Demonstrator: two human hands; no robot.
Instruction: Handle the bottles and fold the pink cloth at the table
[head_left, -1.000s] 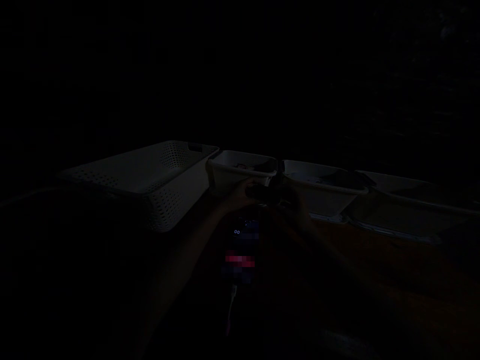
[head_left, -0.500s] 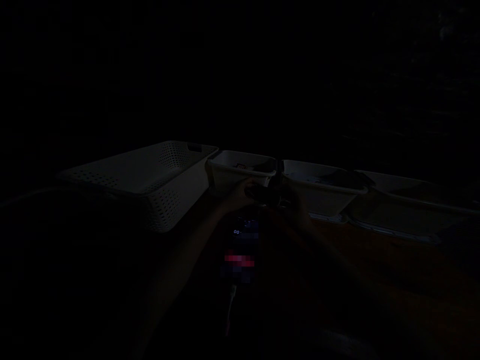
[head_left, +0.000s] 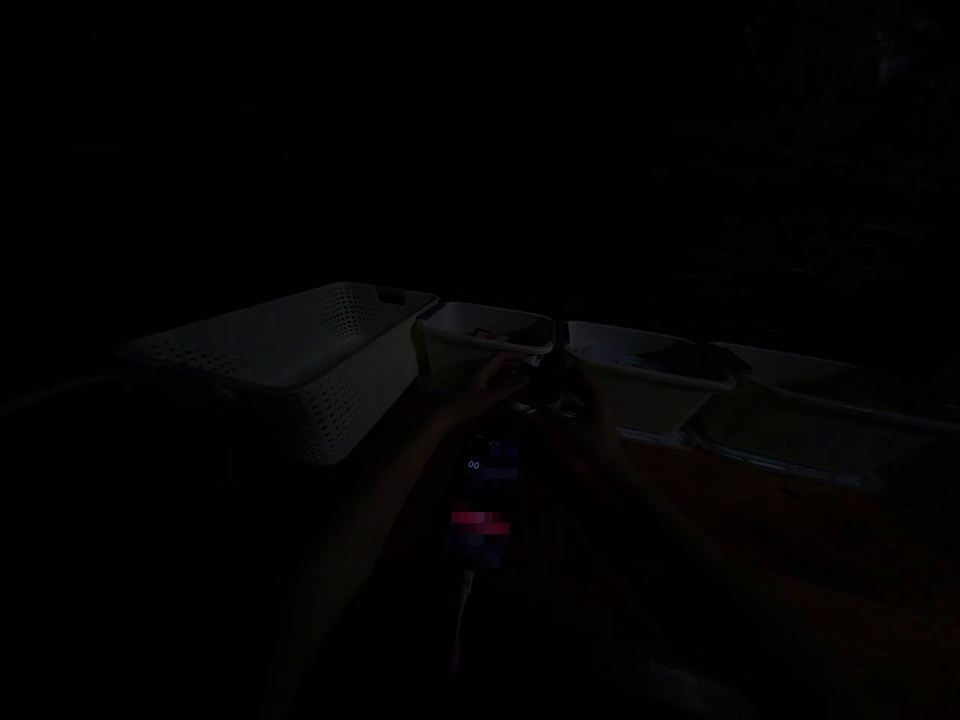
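The scene is very dark. My left hand [head_left: 486, 388] and my right hand [head_left: 581, 405] meet just in front of a small white bin [head_left: 465, 345], both closed around a small dark object [head_left: 538, 378] that I cannot make out. A phone [head_left: 484, 500] with a lit screen lies on the table right below my hands, a white cable [head_left: 463, 600] running from its near end.
A white perforated basket [head_left: 300, 350] stands to the left. Two more white bins [head_left: 645, 365] [head_left: 825, 400] line up to the right on the wooden table [head_left: 750, 520]. Everything beyond is black.
Both hands have shifted slightly up toward the small bin, still together on the dark object. Nothing else has moved.
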